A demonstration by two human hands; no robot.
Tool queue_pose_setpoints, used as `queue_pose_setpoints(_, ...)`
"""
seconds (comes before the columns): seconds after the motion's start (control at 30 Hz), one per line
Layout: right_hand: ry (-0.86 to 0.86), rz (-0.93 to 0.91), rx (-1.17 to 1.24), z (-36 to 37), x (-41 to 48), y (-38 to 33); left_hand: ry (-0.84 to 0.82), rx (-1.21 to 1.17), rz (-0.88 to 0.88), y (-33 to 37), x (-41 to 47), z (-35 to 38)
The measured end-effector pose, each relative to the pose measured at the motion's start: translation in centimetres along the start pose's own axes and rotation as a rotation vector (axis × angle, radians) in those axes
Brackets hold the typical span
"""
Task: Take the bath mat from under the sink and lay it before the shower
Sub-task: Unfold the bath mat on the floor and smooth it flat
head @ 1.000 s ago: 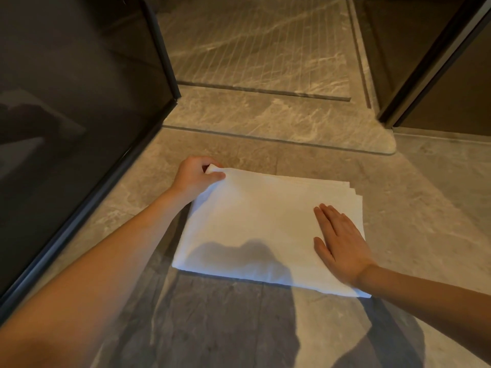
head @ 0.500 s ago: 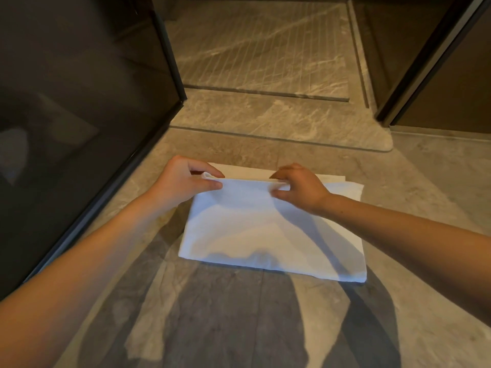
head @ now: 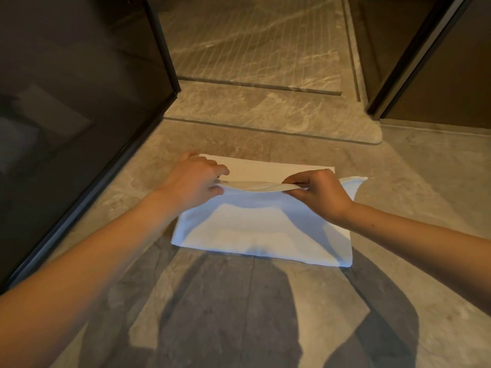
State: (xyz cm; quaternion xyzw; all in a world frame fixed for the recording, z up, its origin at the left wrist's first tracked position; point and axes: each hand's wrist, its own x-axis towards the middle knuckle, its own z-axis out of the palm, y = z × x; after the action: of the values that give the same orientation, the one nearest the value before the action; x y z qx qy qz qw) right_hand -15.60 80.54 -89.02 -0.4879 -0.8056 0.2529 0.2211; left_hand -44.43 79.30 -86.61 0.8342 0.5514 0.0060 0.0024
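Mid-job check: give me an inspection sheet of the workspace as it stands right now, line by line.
Surface: grey stone-look floor, with the arms' shadows across the near part.
Job's things: white bath mat, folded, lying on the floor just short of the shower threshold. Its top layer is lifted at the far edge, and a lower layer shows beyond.
Clutter: nothing seen.
Grippers: left hand and right hand each pinch the lifted far edge of the top layer.
Cables: nothing seen.
Surroundings: dark glass panel at left, grooved shower floor ahead, dark door frame at right.
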Motion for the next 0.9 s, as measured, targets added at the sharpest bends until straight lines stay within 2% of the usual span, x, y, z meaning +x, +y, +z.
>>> queue_pose_setpoints(0.1, -0.004, -0.004, 0.032, -0.3, -1.5, -1.1, -0.024, -0.105, 0.104, 2.1, 0.8, 0.4)
queue_pose_setpoints(0.17, -0.016, 0.008, 0.042, -0.5, -2.7, -1.5, -0.06, -0.233, 0.108, 3.1, 0.6, 0.5)
queue_pose_setpoints(0.27, -0.035, 0.066, 0.085, -0.8, -4.4, -1.9, -0.048, -0.3, 0.079, 3.9, -0.7, 0.6)
queue_pose_setpoints(0.43, -0.062, 0.156, 0.174, -0.2, -7.5, -2.6, 0.054, -0.246, 0.116, 5.4, -4.6, 1.0)
queue_pose_setpoints(0.6, -0.161, 0.162, 0.219, 0.6, -10.3, -3.8, 0.128, -0.181, 0.126, 6.4, -8.3, 1.8)
queue_pose_setpoints(0.77, -0.261, 0.186, 0.195, 2.0, -11.7, -4.0, 0.059, -0.16, 0.162, 7.0, -11.2, 4.0)
queue_pose_setpoints(0.9, -0.3, 0.174, 0.178, 2.4, -11.7, -3.8, 0.076, -0.158, 0.19, 7.2, -11.6, 4.4)
